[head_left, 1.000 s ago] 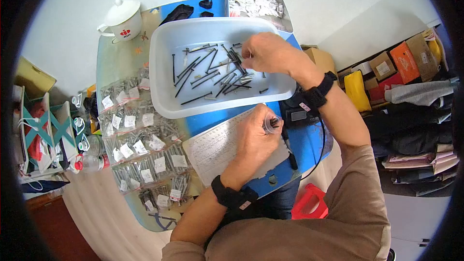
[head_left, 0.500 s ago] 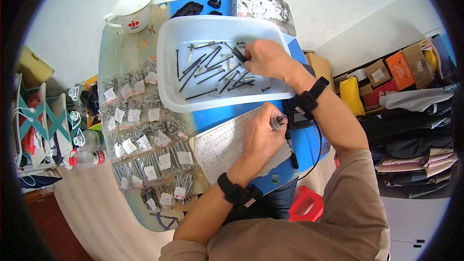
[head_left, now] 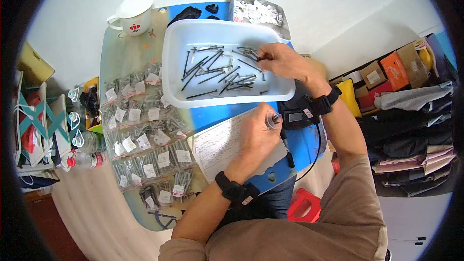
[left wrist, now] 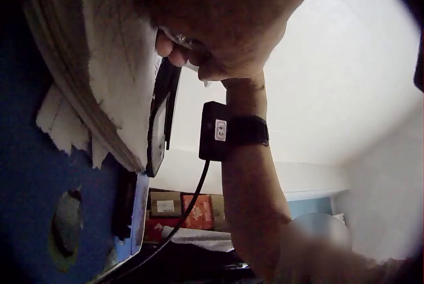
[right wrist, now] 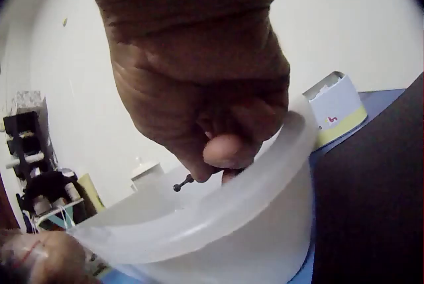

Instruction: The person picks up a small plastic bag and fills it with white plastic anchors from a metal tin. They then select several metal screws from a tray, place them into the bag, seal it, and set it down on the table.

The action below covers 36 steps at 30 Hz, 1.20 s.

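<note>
A blue-and-pale table (head_left: 205, 114) holds a translucent plastic tub (head_left: 172, 75) of loose black screws (head_left: 208, 61), with a person's two bare hands at work
The tub sits on the table between a shallow metal tin (head_left: 286, 13) of white paper slips and a handwritten notebook (head_left: 215, 145); labelled plastic bags of screws (head_left: 152, 142) lie in rows to one side, near a lidded white mug (head_left: 135, 20) with a red logo; the right hand (head_left: 285, 63), over the tub's inner side at the end nearer that arm, pinches a black screw (right wrist: 183, 184) between its fingertips, its head sticking out; the left hand (head_left: 256, 133), above the notebook, has its fingers curled round a small clear plastic tube (head_left: 273, 122) with dark contents, too small to identify
</note>
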Each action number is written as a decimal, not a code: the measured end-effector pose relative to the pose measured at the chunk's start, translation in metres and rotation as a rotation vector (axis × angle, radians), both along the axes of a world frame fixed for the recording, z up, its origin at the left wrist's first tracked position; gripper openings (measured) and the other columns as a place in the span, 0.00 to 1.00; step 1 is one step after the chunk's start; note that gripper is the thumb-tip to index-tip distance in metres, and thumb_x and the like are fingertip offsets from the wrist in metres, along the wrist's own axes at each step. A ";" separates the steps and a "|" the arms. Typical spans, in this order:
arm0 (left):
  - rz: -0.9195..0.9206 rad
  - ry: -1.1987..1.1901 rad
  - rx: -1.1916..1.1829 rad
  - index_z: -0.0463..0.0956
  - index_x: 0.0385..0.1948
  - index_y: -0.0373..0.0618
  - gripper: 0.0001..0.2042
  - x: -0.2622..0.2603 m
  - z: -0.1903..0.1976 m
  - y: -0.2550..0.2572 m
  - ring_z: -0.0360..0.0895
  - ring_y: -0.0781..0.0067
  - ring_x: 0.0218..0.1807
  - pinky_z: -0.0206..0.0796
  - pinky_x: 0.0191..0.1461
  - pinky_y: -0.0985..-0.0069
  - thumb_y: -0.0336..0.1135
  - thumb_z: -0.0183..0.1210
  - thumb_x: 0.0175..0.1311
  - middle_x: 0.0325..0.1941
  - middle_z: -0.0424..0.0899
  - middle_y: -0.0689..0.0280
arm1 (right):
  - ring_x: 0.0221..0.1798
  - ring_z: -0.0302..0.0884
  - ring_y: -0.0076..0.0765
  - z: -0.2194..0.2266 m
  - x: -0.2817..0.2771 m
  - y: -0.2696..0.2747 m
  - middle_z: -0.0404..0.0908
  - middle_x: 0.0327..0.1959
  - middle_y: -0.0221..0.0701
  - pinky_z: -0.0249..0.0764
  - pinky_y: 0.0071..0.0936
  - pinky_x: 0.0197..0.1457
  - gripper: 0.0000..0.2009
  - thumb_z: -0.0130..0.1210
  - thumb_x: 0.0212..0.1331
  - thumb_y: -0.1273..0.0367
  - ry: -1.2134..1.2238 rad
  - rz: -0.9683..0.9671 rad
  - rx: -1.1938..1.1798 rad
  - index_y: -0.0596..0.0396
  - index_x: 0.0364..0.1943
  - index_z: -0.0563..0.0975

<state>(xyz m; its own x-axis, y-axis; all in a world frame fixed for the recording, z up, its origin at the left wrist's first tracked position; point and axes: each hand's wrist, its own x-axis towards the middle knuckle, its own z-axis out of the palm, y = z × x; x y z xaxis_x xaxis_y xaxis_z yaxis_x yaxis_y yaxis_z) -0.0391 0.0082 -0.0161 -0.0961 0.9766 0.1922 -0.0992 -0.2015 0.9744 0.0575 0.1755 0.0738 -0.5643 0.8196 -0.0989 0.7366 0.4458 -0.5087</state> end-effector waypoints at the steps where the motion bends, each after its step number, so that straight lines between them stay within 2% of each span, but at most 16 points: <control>1: 0.004 -0.007 0.005 0.68 0.28 0.41 0.11 0.000 0.000 0.000 0.71 0.81 0.26 0.66 0.31 0.78 0.21 0.65 0.51 0.23 0.75 0.66 | 0.25 0.75 0.36 0.007 0.002 -0.004 0.80 0.23 0.38 0.70 0.34 0.32 0.08 0.58 0.53 0.70 -0.001 -0.006 0.005 0.62 0.32 0.78; 3: 0.006 -0.015 0.014 0.68 0.28 0.41 0.11 -0.001 0.002 0.000 0.70 0.81 0.27 0.66 0.31 0.79 0.21 0.65 0.52 0.23 0.75 0.67 | 0.24 0.67 0.19 0.023 0.006 -0.016 0.77 0.23 0.26 0.63 0.21 0.25 0.04 0.56 0.58 0.74 0.079 -0.112 -0.247 0.59 0.33 0.74; 7: -0.017 0.000 -0.023 0.68 0.28 0.40 0.12 -0.004 0.006 -0.002 0.69 0.82 0.28 0.66 0.32 0.79 0.20 0.65 0.51 0.24 0.74 0.67 | 0.23 0.66 0.16 0.023 0.019 -0.032 0.76 0.23 0.25 0.60 0.18 0.22 0.04 0.57 0.58 0.73 0.113 -0.150 -0.298 0.57 0.33 0.74; 9: -0.027 0.001 -0.025 0.67 0.28 0.40 0.12 -0.004 0.006 -0.001 0.69 0.83 0.28 0.66 0.33 0.80 0.20 0.65 0.52 0.24 0.74 0.67 | 0.23 0.68 0.23 0.027 0.022 -0.041 0.76 0.20 0.28 0.66 0.27 0.28 0.03 0.55 0.56 0.75 0.115 -0.083 -0.213 0.59 0.31 0.74; 10: -0.030 -0.001 -0.034 0.67 0.28 0.40 0.12 -0.004 0.005 0.000 0.69 0.83 0.29 0.66 0.33 0.80 0.20 0.65 0.52 0.25 0.74 0.67 | 0.23 0.68 0.23 0.030 0.025 -0.045 0.76 0.20 0.28 0.66 0.27 0.28 0.03 0.55 0.56 0.75 0.119 -0.087 -0.212 0.59 0.31 0.74; 12: -0.038 -0.002 -0.044 0.67 0.28 0.40 0.12 -0.004 0.005 0.000 0.69 0.83 0.30 0.66 0.34 0.80 0.19 0.64 0.53 0.26 0.74 0.68 | 0.22 0.73 0.33 0.041 0.034 -0.054 0.76 0.19 0.33 0.67 0.32 0.28 0.04 0.57 0.55 0.74 -0.001 0.076 -0.014 0.59 0.32 0.74; 13: -0.047 -0.002 -0.045 0.67 0.28 0.40 0.12 -0.006 0.007 -0.001 0.69 0.83 0.30 0.65 0.34 0.81 0.19 0.64 0.53 0.26 0.74 0.68 | 0.22 0.73 0.33 0.049 0.037 -0.061 0.76 0.19 0.33 0.67 0.32 0.28 0.04 0.57 0.55 0.74 -0.001 0.072 -0.014 0.59 0.32 0.74; 15: -0.059 -0.003 -0.048 0.67 0.28 0.40 0.11 -0.006 0.005 -0.001 0.69 0.84 0.30 0.65 0.35 0.81 0.19 0.64 0.53 0.27 0.73 0.69 | 0.26 0.78 0.47 0.065 0.040 -0.076 0.77 0.21 0.38 0.70 0.38 0.30 0.07 0.58 0.53 0.73 -0.258 0.216 0.308 0.58 0.34 0.73; 16: -0.065 -0.022 -0.039 0.67 0.28 0.40 0.11 -0.005 0.002 0.000 0.69 0.84 0.30 0.65 0.35 0.82 0.19 0.64 0.54 0.27 0.73 0.69 | 0.29 0.78 0.53 0.068 0.043 -0.080 0.77 0.22 0.40 0.70 0.42 0.30 0.08 0.59 0.50 0.73 -0.214 0.335 0.395 0.57 0.34 0.73; 17: -0.070 -0.040 -0.030 0.68 0.29 0.40 0.11 -0.005 0.000 0.000 0.69 0.85 0.31 0.65 0.35 0.82 0.19 0.64 0.54 0.27 0.73 0.70 | 0.29 0.78 0.53 0.073 0.046 -0.085 0.77 0.22 0.40 0.70 0.42 0.30 0.08 0.59 0.50 0.73 -0.216 0.333 0.394 0.57 0.34 0.73; 19: -0.072 -0.060 -0.045 0.68 0.29 0.40 0.11 -0.004 0.002 0.000 0.69 0.86 0.30 0.65 0.34 0.83 0.20 0.64 0.54 0.27 0.74 0.70 | 0.28 0.79 0.50 0.083 0.048 -0.100 0.76 0.22 0.39 0.71 0.41 0.29 0.09 0.59 0.45 0.74 -0.302 0.395 0.381 0.57 0.32 0.73; 20: -0.066 -0.031 -0.058 0.68 0.29 0.41 0.11 -0.005 0.004 -0.001 0.69 0.86 0.30 0.65 0.33 0.83 0.20 0.64 0.54 0.26 0.74 0.71 | 0.28 0.80 0.47 0.090 0.044 -0.110 0.76 0.22 0.37 0.74 0.37 0.29 0.09 0.59 0.43 0.73 -0.374 0.435 0.485 0.57 0.29 0.73; 27: -0.067 0.023 -0.041 0.69 0.29 0.40 0.11 -0.008 0.009 -0.001 0.68 0.85 0.30 0.65 0.34 0.82 0.22 0.65 0.53 0.26 0.75 0.70 | 0.26 0.81 0.38 0.082 0.038 -0.135 0.76 0.22 0.33 0.76 0.31 0.28 0.06 0.56 0.47 0.70 -0.555 0.522 0.710 0.56 0.28 0.72; 36: -0.056 0.042 -0.007 0.71 0.31 0.38 0.10 -0.007 0.005 0.000 0.71 0.83 0.32 0.67 0.35 0.80 0.22 0.65 0.52 0.27 0.77 0.67 | 0.24 0.77 0.27 0.067 0.027 -0.138 0.73 0.20 0.27 0.71 0.23 0.26 0.06 0.56 0.46 0.69 -0.633 0.665 0.796 0.54 0.26 0.74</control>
<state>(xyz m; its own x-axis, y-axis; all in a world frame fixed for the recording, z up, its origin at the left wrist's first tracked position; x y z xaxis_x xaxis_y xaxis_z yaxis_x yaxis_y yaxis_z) -0.0464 0.0084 -0.0107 -0.0330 0.9815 0.1884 -0.0687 -0.1903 0.9793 0.0842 0.0376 0.1405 -0.9321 0.3451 -0.1100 0.2638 0.8550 0.4466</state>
